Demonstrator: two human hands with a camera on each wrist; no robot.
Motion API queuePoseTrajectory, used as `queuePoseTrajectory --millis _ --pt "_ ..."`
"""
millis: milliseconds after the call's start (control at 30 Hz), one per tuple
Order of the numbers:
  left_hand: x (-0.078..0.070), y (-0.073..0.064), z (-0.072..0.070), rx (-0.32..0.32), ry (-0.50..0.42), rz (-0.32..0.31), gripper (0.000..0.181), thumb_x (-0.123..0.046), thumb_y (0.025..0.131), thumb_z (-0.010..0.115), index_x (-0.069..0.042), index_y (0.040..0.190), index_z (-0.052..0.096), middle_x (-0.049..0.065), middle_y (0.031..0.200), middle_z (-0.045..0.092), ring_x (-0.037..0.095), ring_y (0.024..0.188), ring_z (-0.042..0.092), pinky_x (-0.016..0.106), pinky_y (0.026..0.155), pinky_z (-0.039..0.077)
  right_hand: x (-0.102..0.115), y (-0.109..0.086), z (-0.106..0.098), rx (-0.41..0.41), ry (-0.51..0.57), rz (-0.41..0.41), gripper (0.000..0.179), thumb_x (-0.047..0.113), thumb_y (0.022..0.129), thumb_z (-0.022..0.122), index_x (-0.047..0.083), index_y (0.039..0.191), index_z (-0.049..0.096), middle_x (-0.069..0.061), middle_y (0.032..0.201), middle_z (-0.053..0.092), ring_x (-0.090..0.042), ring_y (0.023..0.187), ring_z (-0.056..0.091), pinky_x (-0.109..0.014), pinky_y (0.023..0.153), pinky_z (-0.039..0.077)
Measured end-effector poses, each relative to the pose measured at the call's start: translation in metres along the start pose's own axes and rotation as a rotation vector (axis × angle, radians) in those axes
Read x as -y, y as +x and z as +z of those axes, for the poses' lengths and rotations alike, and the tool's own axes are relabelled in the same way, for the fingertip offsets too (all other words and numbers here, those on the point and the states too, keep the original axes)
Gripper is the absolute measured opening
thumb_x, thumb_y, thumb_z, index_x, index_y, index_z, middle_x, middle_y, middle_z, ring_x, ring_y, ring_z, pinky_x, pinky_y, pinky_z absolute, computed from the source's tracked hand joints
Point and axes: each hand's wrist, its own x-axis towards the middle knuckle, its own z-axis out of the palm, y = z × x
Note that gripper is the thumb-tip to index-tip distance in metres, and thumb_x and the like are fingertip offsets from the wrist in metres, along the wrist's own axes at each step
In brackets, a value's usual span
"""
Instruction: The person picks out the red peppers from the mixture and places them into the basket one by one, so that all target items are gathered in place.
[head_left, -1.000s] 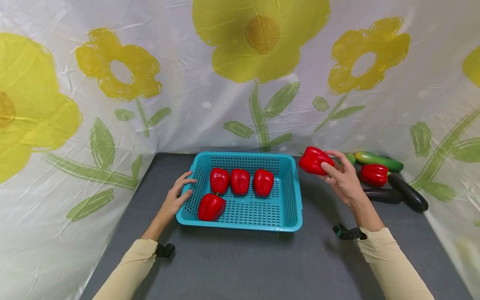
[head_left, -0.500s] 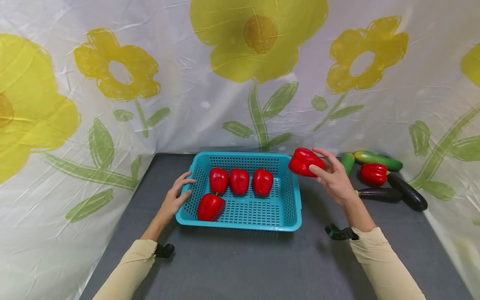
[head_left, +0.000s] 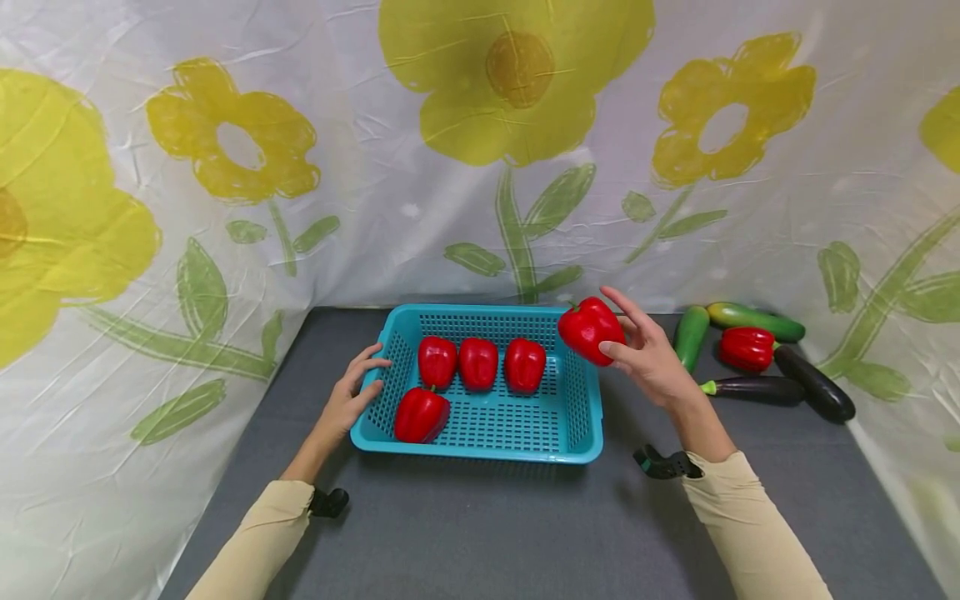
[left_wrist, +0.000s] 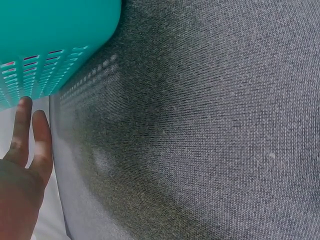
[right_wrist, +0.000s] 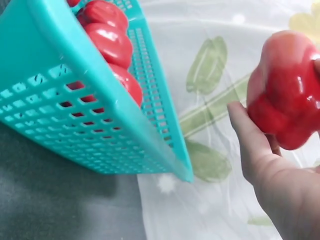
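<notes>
A red bell pepper (head_left: 591, 331) is held between the thumb and fingers of my right hand (head_left: 649, 357), above the right rim of the blue plastic basket (head_left: 480, 456). In the right wrist view this pepper (right_wrist: 287, 92) is up beside the basket wall. Inside the basket, three red bell peppers (head_left: 478, 364) form a row toward the back, and another pepper (head_left: 422, 414) lies at the front left. My left hand (head_left: 351, 398) rests on the basket's left rim with fingers loosely extended. The left wrist view shows its fingers (left_wrist: 42, 135) close to the slotted basket wall (left_wrist: 45, 65).
At the right back of the dark table (head_left: 480, 533) lie a green cucumber (head_left: 691, 337), a yellow-green cucumber-like vegetable (head_left: 756, 320), a red bell pepper (head_left: 747, 349) and two eggplants (head_left: 816, 383). A flower-printed curtain (head_left: 405, 233) hangs behind the table.
My right hand has carried the bell pepper leftward to over the basket's right rim, its stem now turned upward. The left hand and the peppers in the basket stay put.
</notes>
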Motion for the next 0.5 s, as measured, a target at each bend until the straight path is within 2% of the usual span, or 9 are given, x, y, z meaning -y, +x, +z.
queuePoseTrajectory --millis 200,367,500 --pt "0.001 0.000 -0.001 -0.007 0.017 0.007 0.033 0.005 0.102 0.053 0.007 0.135 0.054 0.020 0.160 0.028 0.041 0.144 0.024 0.071 0.103 0.031 0.001 0.005 0.011 0.087 -0.017 0.014 0.078 -0.009 0.090 0.062 0.017 0.158 0.034 -0.020 0.143 0.041 -0.038 0.127 0.045 -0.046 0.084 0.056" --pt "0.001 0.001 0.000 -0.010 0.005 0.003 0.032 0.003 0.102 0.052 0.006 0.134 0.055 0.018 0.160 0.029 0.039 0.145 0.024 0.071 0.104 0.030 0.001 0.011 0.020 0.056 -0.103 0.028 0.077 -0.009 0.086 0.068 0.013 0.152 0.035 -0.020 0.139 0.045 -0.040 0.122 0.049 -0.044 0.082 0.057" --pt "0.002 0.001 0.001 -0.015 0.006 -0.011 0.032 0.002 0.103 0.052 0.004 0.134 0.056 0.016 0.161 0.029 0.036 0.145 0.024 0.070 0.105 0.029 0.002 0.017 0.029 0.031 -0.188 0.071 0.073 -0.004 0.085 0.075 0.011 0.144 0.034 -0.020 0.136 0.049 -0.040 0.118 0.053 -0.044 0.083 0.057"
